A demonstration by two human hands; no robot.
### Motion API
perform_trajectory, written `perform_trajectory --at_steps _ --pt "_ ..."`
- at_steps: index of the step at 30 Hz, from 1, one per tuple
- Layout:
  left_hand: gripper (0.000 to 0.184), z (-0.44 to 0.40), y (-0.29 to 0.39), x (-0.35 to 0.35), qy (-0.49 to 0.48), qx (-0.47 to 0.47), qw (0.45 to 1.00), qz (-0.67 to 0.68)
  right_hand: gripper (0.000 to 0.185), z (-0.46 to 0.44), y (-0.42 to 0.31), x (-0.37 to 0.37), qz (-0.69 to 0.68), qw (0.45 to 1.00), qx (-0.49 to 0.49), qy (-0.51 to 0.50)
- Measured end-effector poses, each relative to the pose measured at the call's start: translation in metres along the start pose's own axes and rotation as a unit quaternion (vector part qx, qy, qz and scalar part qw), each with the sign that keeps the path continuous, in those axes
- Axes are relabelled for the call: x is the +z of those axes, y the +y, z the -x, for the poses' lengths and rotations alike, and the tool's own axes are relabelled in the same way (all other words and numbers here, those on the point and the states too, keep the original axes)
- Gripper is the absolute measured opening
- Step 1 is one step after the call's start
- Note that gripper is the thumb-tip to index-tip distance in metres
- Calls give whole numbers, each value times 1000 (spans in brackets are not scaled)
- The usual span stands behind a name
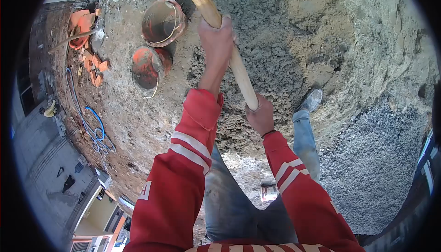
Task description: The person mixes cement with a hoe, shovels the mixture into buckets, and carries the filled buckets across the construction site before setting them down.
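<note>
A long wooden handle (242, 75) runs slantwise through both my hands; its far end passes out of view at the top. My left hand (216, 43) is wrapped round it higher up. Lower down, my right hand (261, 115) grips it near its butt end. Whatever tool head it carries is out of view. Beneath the handle lies a spread of wet grey mortar or concrete mix (266, 63), lumpy in texture. Left of my left hand stand two dirty buckets, one larger bucket (161, 24) and one orange-stained bucket (146, 68), each with a wire bail.
Grey gravel (372, 160) is heaped at the right, with sandy material (317, 17) above. My shoe (312, 99) stands at the mix's edge. Broken bricks (94, 66), an orange basin (82, 24) and a blue hose (94, 123) lie at the left. Between my legs sits a small tub (268, 192).
</note>
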State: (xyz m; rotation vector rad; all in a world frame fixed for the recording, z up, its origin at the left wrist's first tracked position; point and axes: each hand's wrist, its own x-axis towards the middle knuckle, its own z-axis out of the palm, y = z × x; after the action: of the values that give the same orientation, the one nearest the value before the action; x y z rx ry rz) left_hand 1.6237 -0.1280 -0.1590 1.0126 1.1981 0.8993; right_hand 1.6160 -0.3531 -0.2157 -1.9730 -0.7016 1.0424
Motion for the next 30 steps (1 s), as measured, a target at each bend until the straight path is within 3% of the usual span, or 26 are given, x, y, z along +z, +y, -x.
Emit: perform_trajectory --at_steps 3,5,6,8,9,10,12,14,18,19,20,25,27,30 --pt "10 -69 -67 17 3 29 999 -17 28 -54 26 7 7 1000 21 -1" --pt "21 -76 -157 6 -26 -58 993 -100 29 -43 51 8 50 993 106 -21" --pt "21 -55 -211 -3 -7 -108 978 -177 31 -13 65 11 77 981 176 -38" --pt "25 41 -262 -22 -25 -316 936 -157 35 74 86 6 84 955 277 -59" --pt "16 83 -316 -42 -11 -312 930 -193 35 110 83 -2 108 937 326 -63" --pt "15 124 -296 -42 25 -328 930 -165 34 143 85 -12 112 933 335 -74" --pt "13 185 -270 -64 -3 -349 929 -126 31 208 93 -15 125 930 342 -58" --pt "14 233 -225 -83 43 -376 922 -85 27 263 88 -3 207 925 317 -45" --pt "15 278 -126 -107 49 -371 924 -79 12 310 70 22 198 921 333 -34" --pt "15 266 -97 -105 47 -370 924 -83 12 294 75 29 136 950 279 -18" --pt "14 243 -68 -98 29 -314 948 -39 12 268 78 36 74 973 220 0" --pt "18 67 22 -50 -28 -66 997 22 22 56 12 49 13 999 41 31" --pt "22 -3 26 -37 -54 -26 998 30 24 -9 -13 52 -3 1000 2 22" --pt "17 -84 -39 -38 -47 -16 999 -5 28 -52 -16 70 3 1000 18 16"
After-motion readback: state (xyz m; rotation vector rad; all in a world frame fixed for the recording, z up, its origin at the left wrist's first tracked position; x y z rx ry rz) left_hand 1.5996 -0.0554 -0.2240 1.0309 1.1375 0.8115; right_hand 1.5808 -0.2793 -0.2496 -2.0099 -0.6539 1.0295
